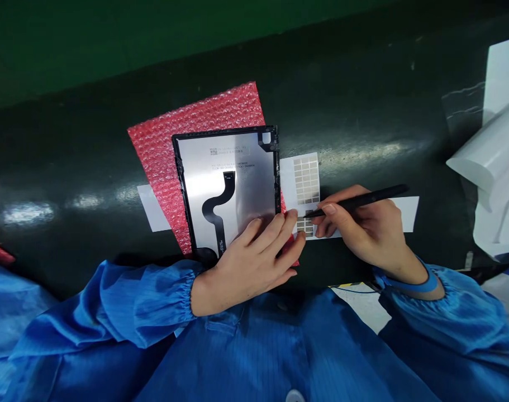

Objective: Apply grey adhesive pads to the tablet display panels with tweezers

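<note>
One panel [227, 184] under left hand [250, 268] — right [363, 234] holds stylus [358, 201].

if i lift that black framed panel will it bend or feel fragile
The black-framed panel looks fairly stiff, with a metal-looking back, but its thin frame seems fragile. Its black ribbon cable will probably flop when lifted.

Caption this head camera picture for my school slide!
Left hand on a tablet panel on pink bubble wrap; right hand holds a black stylus to a label sheet.
</note>
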A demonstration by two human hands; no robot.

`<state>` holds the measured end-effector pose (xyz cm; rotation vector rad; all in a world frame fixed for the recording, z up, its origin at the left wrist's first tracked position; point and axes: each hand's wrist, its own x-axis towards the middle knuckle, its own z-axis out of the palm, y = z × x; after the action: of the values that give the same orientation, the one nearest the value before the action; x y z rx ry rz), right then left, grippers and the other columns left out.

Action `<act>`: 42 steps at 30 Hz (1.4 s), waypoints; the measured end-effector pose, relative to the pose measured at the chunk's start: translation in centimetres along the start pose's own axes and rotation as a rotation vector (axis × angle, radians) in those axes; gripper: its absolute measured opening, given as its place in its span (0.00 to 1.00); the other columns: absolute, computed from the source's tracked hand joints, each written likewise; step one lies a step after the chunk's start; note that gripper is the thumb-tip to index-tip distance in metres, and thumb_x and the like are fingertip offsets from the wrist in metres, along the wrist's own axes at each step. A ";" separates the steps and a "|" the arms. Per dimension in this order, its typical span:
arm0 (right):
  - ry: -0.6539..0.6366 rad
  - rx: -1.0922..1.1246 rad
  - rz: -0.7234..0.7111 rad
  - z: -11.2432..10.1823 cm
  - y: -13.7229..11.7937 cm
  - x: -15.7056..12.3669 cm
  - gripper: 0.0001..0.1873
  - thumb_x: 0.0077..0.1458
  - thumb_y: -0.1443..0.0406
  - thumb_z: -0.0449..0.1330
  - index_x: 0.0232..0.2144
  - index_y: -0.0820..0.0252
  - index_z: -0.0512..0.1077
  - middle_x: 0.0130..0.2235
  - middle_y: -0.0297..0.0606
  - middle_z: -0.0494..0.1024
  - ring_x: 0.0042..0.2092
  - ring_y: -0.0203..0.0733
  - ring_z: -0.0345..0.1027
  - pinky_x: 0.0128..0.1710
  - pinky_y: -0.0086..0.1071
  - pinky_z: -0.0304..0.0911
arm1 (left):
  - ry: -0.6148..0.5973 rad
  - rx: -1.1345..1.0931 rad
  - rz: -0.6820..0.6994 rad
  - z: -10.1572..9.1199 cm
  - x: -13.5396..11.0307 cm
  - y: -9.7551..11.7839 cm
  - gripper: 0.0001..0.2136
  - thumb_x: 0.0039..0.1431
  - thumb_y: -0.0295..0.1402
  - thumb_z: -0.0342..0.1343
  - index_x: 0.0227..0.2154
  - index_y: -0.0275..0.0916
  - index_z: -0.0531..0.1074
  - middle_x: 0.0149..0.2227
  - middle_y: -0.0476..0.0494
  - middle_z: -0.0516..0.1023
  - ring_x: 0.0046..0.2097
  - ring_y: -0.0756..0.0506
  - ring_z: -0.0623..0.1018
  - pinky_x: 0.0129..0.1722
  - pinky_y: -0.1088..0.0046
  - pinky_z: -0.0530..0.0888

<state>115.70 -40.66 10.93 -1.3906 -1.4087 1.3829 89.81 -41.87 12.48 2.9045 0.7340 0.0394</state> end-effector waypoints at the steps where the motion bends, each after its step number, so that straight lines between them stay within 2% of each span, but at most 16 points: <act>1: 0.005 0.035 0.026 -0.1 -0.1 0.0 0.06 0.73 0.57 0.68 0.43 0.49 0.81 0.31 0.32 0.87 0.26 0.40 0.83 0.24 0.33 0.79 | -0.001 -0.002 0.001 0.0 0.0 0.0 0.30 0.77 0.50 0.58 0.70 0.32 0.71 0.75 0.21 0.69 0.71 0.30 0.75 0.62 0.52 0.77; 5: 0.072 0.164 0.113 0.0 -1.0 0.4 0.12 0.72 0.52 0.69 0.40 0.51 0.81 0.28 0.34 0.87 0.24 0.43 0.83 0.24 0.36 0.81 | 0.032 -0.028 -0.001 0.0 -0.2 0.0 0.32 0.77 0.52 0.58 0.69 0.30 0.72 0.74 0.20 0.71 0.70 0.29 0.76 0.63 0.52 0.76; 8: 0.129 0.196 0.131 0.6 -2.1 1.3 0.12 0.71 0.52 0.70 0.39 0.51 0.81 0.28 0.34 0.87 0.25 0.44 0.83 0.26 0.38 0.82 | 0.185 -0.094 0.001 -0.1 -0.4 -0.3 0.25 0.78 0.48 0.58 0.63 0.31 0.76 0.67 0.25 0.79 0.67 0.31 0.79 0.62 0.54 0.77; 11: 0.141 0.221 0.153 1.8 -2.7 2.9 0.13 0.69 0.51 0.71 0.39 0.51 0.80 0.29 0.33 0.88 0.27 0.43 0.84 0.30 0.37 0.84 | 0.327 -0.120 -0.045 -0.3 -0.6 -0.9 0.18 0.78 0.43 0.58 0.55 0.31 0.80 0.49 0.35 0.87 0.52 0.36 0.85 0.49 0.60 0.79; 13: 0.111 0.250 0.163 2.5 -2.6 4.2 0.16 0.67 0.49 0.73 0.38 0.52 0.78 0.29 0.33 0.87 0.27 0.43 0.85 0.31 0.35 0.85 | 0.326 -0.110 -0.096 -0.3 -0.6 -1.6 0.18 0.78 0.41 0.58 0.55 0.29 0.80 0.39 0.40 0.86 0.40 0.40 0.84 0.40 0.62 0.78; 15: 0.069 0.263 0.184 2.9 -2.3 5.3 0.19 0.64 0.47 0.74 0.39 0.53 0.77 0.30 0.33 0.88 0.29 0.43 0.86 0.31 0.33 0.85 | 0.280 -0.086 -0.146 -0.2 -0.5 -2.4 0.20 0.79 0.40 0.57 0.57 0.25 0.78 0.35 0.41 0.84 0.35 0.41 0.82 0.36 0.62 0.78; 18: 0.022 0.248 0.192 3.0 -1.7 6.0 0.19 0.65 0.46 0.74 0.40 0.53 0.77 0.30 0.34 0.88 0.29 0.42 0.87 0.32 0.32 0.86 | 0.229 -0.056 -0.199 -0.1 -0.5 -3.2 0.24 0.80 0.41 0.55 0.62 0.22 0.75 0.36 0.40 0.83 0.35 0.41 0.82 0.33 0.63 0.78; 23: 0.010 0.213 0.160 2.7 -1.3 5.8 0.14 0.69 0.50 0.72 0.41 0.50 0.78 0.32 0.31 0.89 0.31 0.43 0.88 0.32 0.33 0.87 | 0.165 -0.044 -0.215 -0.2 -0.4 -3.4 0.25 0.80 0.42 0.54 0.66 0.24 0.73 0.37 0.40 0.83 0.36 0.42 0.82 0.31 0.65 0.77; 36: 0.026 0.180 0.114 2.8 -1.6 5.5 0.11 0.71 0.53 0.71 0.40 0.50 0.79 0.33 0.31 0.89 0.31 0.41 0.88 0.32 0.30 0.87 | 0.164 -0.082 -0.233 -0.1 -0.2 -3.5 0.24 0.80 0.41 0.54 0.66 0.24 0.71 0.34 0.44 0.81 0.34 0.43 0.81 0.28 0.65 0.74; 42: 0.031 0.153 0.117 2.8 -1.8 5.5 0.11 0.71 0.52 0.70 0.41 0.49 0.79 0.32 0.30 0.89 0.32 0.43 0.88 0.32 0.32 0.87 | 0.137 -0.071 -0.233 -0.2 -0.1 -3.5 0.26 0.81 0.41 0.53 0.69 0.24 0.69 0.33 0.46 0.79 0.33 0.43 0.80 0.26 0.64 0.74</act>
<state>111.68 -35.67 11.10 -1.4060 -1.1917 1.5038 88.08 -38.89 12.18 2.7502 1.0666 0.2356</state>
